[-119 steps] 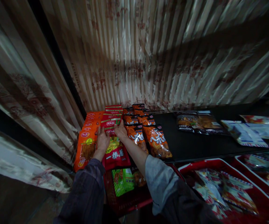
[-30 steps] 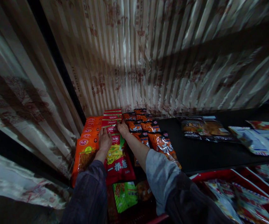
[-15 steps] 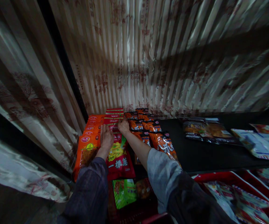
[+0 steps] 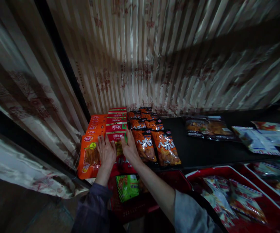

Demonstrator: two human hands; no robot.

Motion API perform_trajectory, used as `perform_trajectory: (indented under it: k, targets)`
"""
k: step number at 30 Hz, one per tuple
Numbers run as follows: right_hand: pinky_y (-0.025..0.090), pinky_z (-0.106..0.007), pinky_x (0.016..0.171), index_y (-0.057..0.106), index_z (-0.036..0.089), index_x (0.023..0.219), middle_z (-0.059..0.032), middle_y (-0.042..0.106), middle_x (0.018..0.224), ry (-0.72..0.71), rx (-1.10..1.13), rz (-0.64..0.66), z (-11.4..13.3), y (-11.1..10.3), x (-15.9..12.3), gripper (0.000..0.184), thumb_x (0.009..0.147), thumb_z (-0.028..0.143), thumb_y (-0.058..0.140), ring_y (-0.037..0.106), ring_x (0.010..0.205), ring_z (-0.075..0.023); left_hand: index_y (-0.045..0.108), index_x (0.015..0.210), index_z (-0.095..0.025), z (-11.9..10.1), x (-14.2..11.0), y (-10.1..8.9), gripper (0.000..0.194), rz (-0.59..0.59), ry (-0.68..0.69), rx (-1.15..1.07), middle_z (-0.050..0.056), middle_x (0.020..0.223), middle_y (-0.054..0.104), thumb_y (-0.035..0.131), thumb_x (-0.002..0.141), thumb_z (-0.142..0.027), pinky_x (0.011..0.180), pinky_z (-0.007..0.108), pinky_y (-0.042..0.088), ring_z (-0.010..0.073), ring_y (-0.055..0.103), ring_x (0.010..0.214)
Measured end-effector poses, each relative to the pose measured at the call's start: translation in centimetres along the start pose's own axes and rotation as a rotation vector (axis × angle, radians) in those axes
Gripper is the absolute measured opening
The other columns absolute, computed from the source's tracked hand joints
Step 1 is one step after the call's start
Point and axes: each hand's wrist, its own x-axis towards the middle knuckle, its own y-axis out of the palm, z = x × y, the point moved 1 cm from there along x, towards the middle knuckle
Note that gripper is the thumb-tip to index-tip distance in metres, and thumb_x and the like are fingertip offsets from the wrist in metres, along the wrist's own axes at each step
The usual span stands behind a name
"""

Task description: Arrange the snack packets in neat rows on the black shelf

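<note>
A row of overlapping red snack bags (image 4: 116, 127) lies on the black shelf, the front one mostly covered by my hands. My left hand (image 4: 106, 151) lies flat on the front bag's left side, fingers stretched out and slightly apart. Along its right side rests my right hand (image 4: 130, 148), fingers extended and thumb towards the left. Left of the red row are overlapping orange snack bags (image 4: 86, 142), close to my left fingers. Two columns of orange-and-black snack bags (image 4: 167, 147) stand to the right of my right hand.
Dark brown packets (image 4: 198, 127) and white packets (image 4: 253, 140) lie farther right on the black shelf (image 4: 195, 155). Below its front edge are a green bag (image 4: 127, 188) in a dark red crate (image 4: 136, 208) and more bagged snacks (image 4: 245, 200). A striped curtain (image 4: 140, 64) hangs behind.
Both hands have slid towards me, from the back and middle of the red bags to the front one. My right hand's fingers have straightened. The view has shifted slightly.
</note>
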Motion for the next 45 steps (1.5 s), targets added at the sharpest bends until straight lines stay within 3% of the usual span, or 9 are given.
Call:
perform_trajectory:
  k: [4, 7, 18, 24, 29, 35, 40, 45]
  targets:
    - [0.019, -0.04, 0.114, 0.022, 0.021, 0.145, -0.0069, 0.019, 0.154, 0.086, -0.013, 0.053, -1.6, 0.7, -4.2, 0.058, 0.091, 0.037, 0.032, 0.01, 0.143, -0.0164, 0.045, 0.131, -0.003, 0.2, -2.5, 0.1, 0.051, 0.031, 0.005, 0.042, 0.023, 0.135, 0.048, 0.036, 0.088, -0.029, 0.111, 0.054, 0.018, 0.0328, 0.03, 0.136]
    - [0.017, -0.04, 0.115, 0.024, 0.017, 0.145, -0.0098, 0.018, 0.154, 0.142, -0.04, 0.07, -2.4, 0.9, -5.4, 0.059, 0.091, 0.036, 0.033, 0.009, 0.143, -0.0178, 0.046, 0.13, 0.0, 0.3, -3.2, 0.2, 0.052, 0.054, -0.016, 0.063, 0.023, 0.134, 0.049, 0.036, 0.088, -0.028, 0.112, 0.053, 0.018, 0.0335, 0.031, 0.135]
    - [0.023, -0.042, 0.113, 0.038, 0.01, 0.138, -0.0146, 0.035, 0.146, 0.093, 0.008, 0.007, -4.2, 1.6, -4.2, 0.055, 0.088, 0.033, 0.038, 0.027, 0.138, -0.0235, 0.047, 0.13, -0.001, 0.5, -3.4, 0.9, 0.05, 0.012, -0.004, 0.064, 0.023, 0.131, 0.052, 0.036, 0.088, -0.026, 0.109, 0.05, 0.025, 0.0302, 0.038, 0.132]
    - [0.019, -0.045, 0.113, 0.034, 0.007, 0.14, -0.0167, 0.032, 0.147, 0.092, 0.016, 0.007, -4.6, 1.4, -4.5, 0.058, 0.09, 0.034, 0.035, 0.019, 0.141, -0.0254, 0.048, 0.129, 0.0, 0.7, -4.5, 0.5, 0.051, -0.062, 0.026, 0.074, 0.024, 0.135, 0.048, 0.032, 0.091, -0.029, 0.109, 0.05, 0.025, 0.0325, 0.034, 0.134]
    - [0.021, -0.047, 0.112, 0.037, 0.01, 0.139, -0.0158, 0.036, 0.146, 0.074, 0.043, -0.027, -5.0, 2.4, -4.5, 0.057, 0.088, 0.034, 0.036, 0.023, 0.139, -0.0263, 0.048, 0.13, -0.002, 0.8, -5.5, 1.0, 0.051, -0.031, 0.053, 0.095, 0.022, 0.135, 0.049, 0.031, 0.092, -0.03, 0.11, 0.05, 0.025, 0.0307, 0.033, 0.134]
    - [0.021, -0.046, 0.113, 0.039, 0.013, 0.138, -0.0135, 0.037, 0.145, 0.042, 0.046, -0.012, -5.2, 2.1, -4.1, 0.056, 0.088, 0.036, 0.037, 0.026, 0.138, -0.025, 0.045, 0.132, -0.001, 0.7, -5.5, 1.0, 0.053, 0.0, 0.024, 0.11, 0.025, 0.136, 0.046, 0.033, 0.091, -0.031, 0.109, 0.05, 0.025, 0.032, 0.033, 0.134]
    - [0.018, -0.046, 0.114, 0.035, 0.01, 0.141, -0.0142, 0.032, 0.148, 0.061, 0.019, -0.004, -5.4, 1.7, -4.6, 0.06, 0.089, 0.04, 0.035, 0.018, 0.141, -0.0251, 0.045, 0.132, -0.001, 0.7, -5.5, 0.9, 0.052, -0.011, 0.05, 0.12, 0.026, 0.139, 0.042, 0.034, 0.09, -0.03, 0.109, 0.051, 0.025, 0.0326, 0.031, 0.135]
    - [0.019, -0.046, 0.113, 0.029, 0.01, 0.143, -0.014, 0.029, 0.15, 0.073, 0.004, 0.047, -5.3, 2.1, -4.9, 0.06, 0.09, 0.039, 0.032, 0.018, 0.141, -0.0239, 0.046, 0.131, 0.0, 0.8, -5.1, 1.4, 0.053, -0.035, 0.071, 0.145, 0.026, 0.136, 0.045, 0.034, 0.09, -0.031, 0.11, 0.05, 0.024, 0.0327, 0.033, 0.134]
